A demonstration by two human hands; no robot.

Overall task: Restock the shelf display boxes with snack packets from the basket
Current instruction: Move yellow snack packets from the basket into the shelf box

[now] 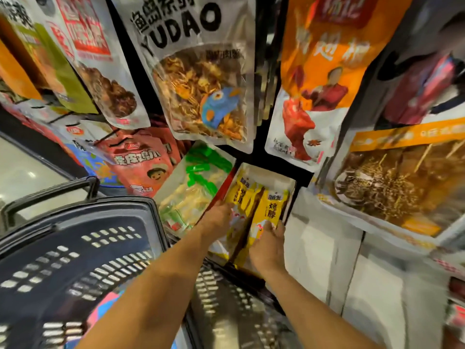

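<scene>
From the head camera we look down along both bare forearms to a white display box (291,187) set low on the shelf, under rows of hanging snack bags. Two yellow packets stand in the box side by side, leaning a little.

Our right hand (268,248) is at the near end of the box. Its fingers (273,226) are curled round the bottom edge of the right yellow packet (270,207) and pinch it. Our left hand (218,217) reaches to the box's left wall, with its fingertips at the foot of the left yellow packet (240,193). We cannot tell whether those fingers grip the packet, hold the wall or only rest there, since the hand's back hides them.

The dark slotted basket (100,206) sits to the lower left, just beside the left forearm, with its handle (50,195) folded toward the aisle floor.

Above the box hang a clear bag printed YUDAO (201,84) and an orange-and-white bag (322,71). A green-and-white bag (198,185) lies just left of the box, touching its wall. A red bag (141,162) hangs farther left, and a bag of brown strands (397,180) hangs to the right.
</scene>
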